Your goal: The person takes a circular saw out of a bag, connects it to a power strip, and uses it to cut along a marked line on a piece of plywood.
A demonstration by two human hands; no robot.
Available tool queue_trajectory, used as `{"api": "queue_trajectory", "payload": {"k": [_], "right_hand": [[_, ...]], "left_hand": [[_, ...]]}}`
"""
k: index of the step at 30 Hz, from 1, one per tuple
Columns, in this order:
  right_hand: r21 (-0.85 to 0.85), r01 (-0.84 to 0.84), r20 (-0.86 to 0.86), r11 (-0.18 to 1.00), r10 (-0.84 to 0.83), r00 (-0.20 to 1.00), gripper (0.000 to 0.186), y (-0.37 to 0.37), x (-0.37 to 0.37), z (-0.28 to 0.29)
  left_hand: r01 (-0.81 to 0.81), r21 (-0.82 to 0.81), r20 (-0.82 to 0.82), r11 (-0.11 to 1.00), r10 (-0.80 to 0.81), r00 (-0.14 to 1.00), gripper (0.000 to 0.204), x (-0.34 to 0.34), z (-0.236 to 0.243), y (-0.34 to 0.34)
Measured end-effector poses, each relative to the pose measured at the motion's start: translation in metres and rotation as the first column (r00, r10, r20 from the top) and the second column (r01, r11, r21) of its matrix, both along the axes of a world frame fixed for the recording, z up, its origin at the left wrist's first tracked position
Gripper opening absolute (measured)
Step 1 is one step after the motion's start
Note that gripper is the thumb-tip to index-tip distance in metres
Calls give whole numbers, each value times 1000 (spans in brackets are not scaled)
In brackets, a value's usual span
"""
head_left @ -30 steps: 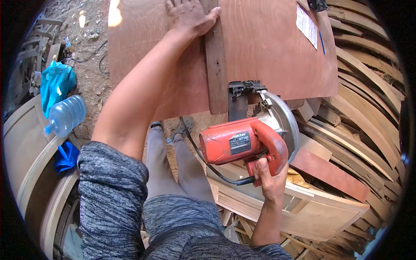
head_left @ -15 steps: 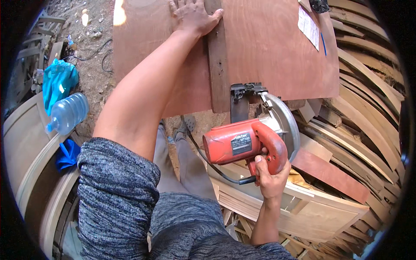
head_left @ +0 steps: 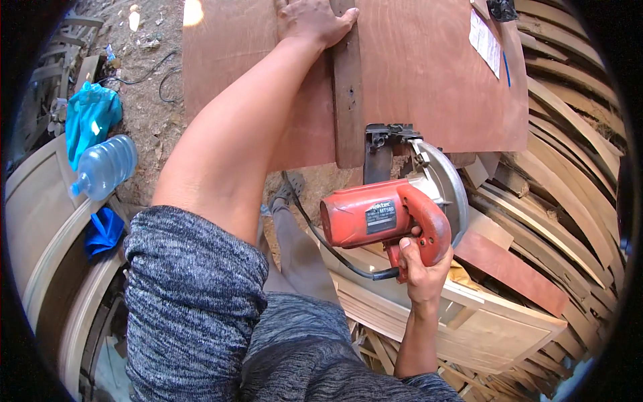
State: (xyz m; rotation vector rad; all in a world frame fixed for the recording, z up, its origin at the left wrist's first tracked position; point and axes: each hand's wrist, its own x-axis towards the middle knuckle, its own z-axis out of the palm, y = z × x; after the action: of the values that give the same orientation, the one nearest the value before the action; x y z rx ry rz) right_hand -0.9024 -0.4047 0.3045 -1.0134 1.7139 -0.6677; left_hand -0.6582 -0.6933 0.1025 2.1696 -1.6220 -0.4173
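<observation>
My left hand (head_left: 313,21) lies flat on a reddish plywood sheet (head_left: 435,80), its thumb stretched over a narrow dark wooden batten (head_left: 348,100). The upper frame edge cuts off some fingertips. In my right hand (head_left: 424,273) is the rear handle of a red circular saw (head_left: 358,216), fingers wrapped around it. The saw's dark base plate (head_left: 379,164) meets the sheet's near edge, just right of the batten. A rounded metal guard hides most of the blade; whether it spins I cannot tell. From the handle a black cord (head_left: 321,244) loops back toward my legs.
Paper (head_left: 485,41) and a blue pencil-like stick (head_left: 507,70) lie on the sheet's right. Curved timber pieces (head_left: 569,167) are stacked at right, with a pale panel (head_left: 495,335) below. At left are a clear bottle (head_left: 107,166), teal cloth (head_left: 92,117) and door-like panels (head_left: 50,201).
The whole view has shifted slightly, with sheet and saw appearing a little further right and up. Both hands keep their places, and the saw stays at the sheet's edge.
</observation>
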Motion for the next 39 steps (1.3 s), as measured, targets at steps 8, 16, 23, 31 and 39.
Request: {"api": "queue_trajectory", "payload": {"k": [8,16,23,31,39], "right_hand": [[25,8,1,1000,-8,1000,48,-3,5,2],[28,-39,-15,999,39,999,49,-3,0,2],[27,-22,10,999,22,1000,50,-3,3,4],[-15,-16,28,1000,16,999,42,-6,10,4],[2,5,43,1000,-5,999,36,-5,6,2]], "left_hand": [[6,7,11,1000,-6,1000,97,3,0,1],[-18,-29,32,999,19,999,98,1,-6,-2],[-10,-49,27,999,12,1000,97,2,-4,0],[-11,-42,11,999,11,1000,96,1,0,5],[7,-10,16,1000,-7,1000,96,1,4,7]]}}
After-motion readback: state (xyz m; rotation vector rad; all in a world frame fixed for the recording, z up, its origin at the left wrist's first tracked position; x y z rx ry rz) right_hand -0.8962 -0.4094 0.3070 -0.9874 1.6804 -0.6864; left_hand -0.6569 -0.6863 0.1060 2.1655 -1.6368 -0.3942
